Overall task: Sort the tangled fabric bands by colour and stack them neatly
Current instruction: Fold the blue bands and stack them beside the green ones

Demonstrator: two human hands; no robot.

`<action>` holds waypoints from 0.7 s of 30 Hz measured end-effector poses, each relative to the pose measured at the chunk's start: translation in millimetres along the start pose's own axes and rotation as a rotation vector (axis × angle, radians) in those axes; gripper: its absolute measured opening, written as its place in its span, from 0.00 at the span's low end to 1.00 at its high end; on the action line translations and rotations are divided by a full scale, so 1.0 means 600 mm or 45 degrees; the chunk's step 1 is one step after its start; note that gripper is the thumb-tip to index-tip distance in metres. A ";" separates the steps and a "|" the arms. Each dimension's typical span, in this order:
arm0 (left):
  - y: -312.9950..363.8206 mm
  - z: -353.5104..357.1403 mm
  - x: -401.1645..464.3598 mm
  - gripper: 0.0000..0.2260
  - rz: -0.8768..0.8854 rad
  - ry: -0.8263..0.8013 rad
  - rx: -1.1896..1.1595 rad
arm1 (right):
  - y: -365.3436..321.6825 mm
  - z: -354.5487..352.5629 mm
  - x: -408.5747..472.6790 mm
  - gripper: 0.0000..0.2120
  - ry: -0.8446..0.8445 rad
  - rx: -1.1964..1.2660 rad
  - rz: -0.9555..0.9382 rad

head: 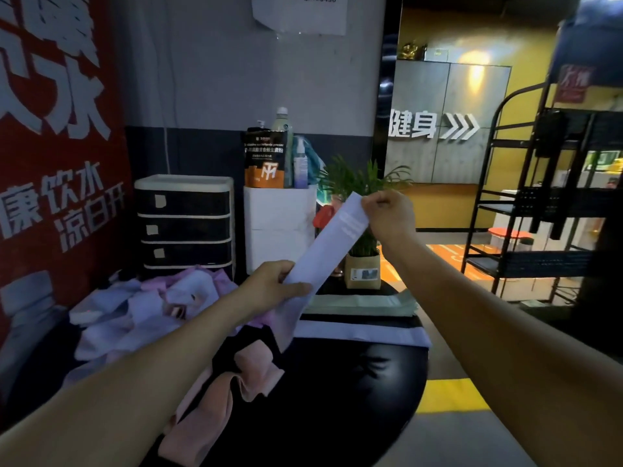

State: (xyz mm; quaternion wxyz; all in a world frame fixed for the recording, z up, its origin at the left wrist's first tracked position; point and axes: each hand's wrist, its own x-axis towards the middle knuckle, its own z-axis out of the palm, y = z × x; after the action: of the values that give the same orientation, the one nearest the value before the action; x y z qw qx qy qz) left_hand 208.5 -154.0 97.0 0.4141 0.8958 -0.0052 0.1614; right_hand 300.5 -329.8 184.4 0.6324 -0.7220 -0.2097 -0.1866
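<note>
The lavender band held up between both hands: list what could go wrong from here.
1. The lavender band is stretched between the left hand and right hand, and its loose tail hangs toward the lavender stack; lowering it carelessly could ruffle that stack.
2. The potted plant stands just behind the band and might get snagged or knocked.
3. The pale green stack lies beside the lavender one, so the band could land on the wrong colour.

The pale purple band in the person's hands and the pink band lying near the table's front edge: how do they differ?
The pale purple band is pulled out straight and flat in the air, gripped by the left hand and the right hand. The pink band lies crumpled and twisted on the black table, with no hand on it. They differ in colour too. Both are long fabric strips.
</note>
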 end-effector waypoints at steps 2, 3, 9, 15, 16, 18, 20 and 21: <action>-0.027 0.005 -0.002 0.13 0.038 -0.111 0.351 | 0.027 -0.016 0.001 0.06 0.038 0.055 0.095; -0.039 0.007 -0.004 0.15 0.039 -0.133 0.455 | 0.041 -0.024 0.003 0.06 0.051 0.095 0.153; -0.090 0.012 0.008 0.04 -0.148 0.015 0.509 | 0.116 -0.067 0.005 0.11 0.099 0.117 0.317; -0.107 0.018 0.038 0.02 -0.313 0.173 0.215 | 0.188 -0.102 -0.001 0.05 0.152 0.009 0.386; -0.116 0.022 0.043 0.02 -0.385 0.238 0.073 | 0.201 -0.107 -0.004 0.06 0.156 -0.037 0.403; -0.134 0.034 0.050 0.04 -0.529 0.334 -0.193 | 0.229 -0.114 -0.011 0.04 0.153 -0.120 0.451; -0.151 0.051 0.059 0.07 -0.611 0.387 -0.274 | 0.258 -0.116 -0.019 0.02 0.164 -0.195 0.504; -0.158 0.060 0.064 0.08 -0.617 0.424 -0.260 | 0.272 -0.117 -0.023 0.02 0.170 -0.236 0.529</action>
State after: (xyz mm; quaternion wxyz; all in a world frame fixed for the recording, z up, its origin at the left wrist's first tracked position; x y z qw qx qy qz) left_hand 268.9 -113.7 16.4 0.5236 0.7859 0.2603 0.2011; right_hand 376.7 -418.4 49.8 0.6006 -0.7908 0.0038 -0.1182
